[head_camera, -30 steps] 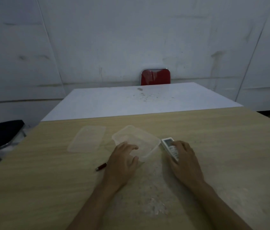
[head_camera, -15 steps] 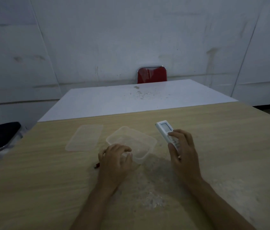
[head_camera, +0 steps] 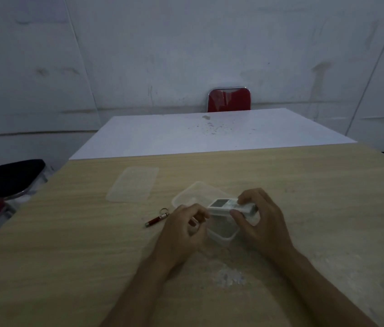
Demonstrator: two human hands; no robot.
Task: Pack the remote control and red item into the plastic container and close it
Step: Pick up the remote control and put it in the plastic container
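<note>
While your right hand (head_camera: 264,223) pinches the light, rigid remote control (head_camera: 230,206) by its long edges over the plastic container (head_camera: 221,237) at frame centre, your curled, empty left hand (head_camera: 181,230) steadies that flimsy tub.

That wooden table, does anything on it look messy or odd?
Yes: a pale, whitish scuffed patch mars the light wooden table between the person's forearms, like worn finish or powdery residue. The white table behind also carries scattered dark specks.
</note>
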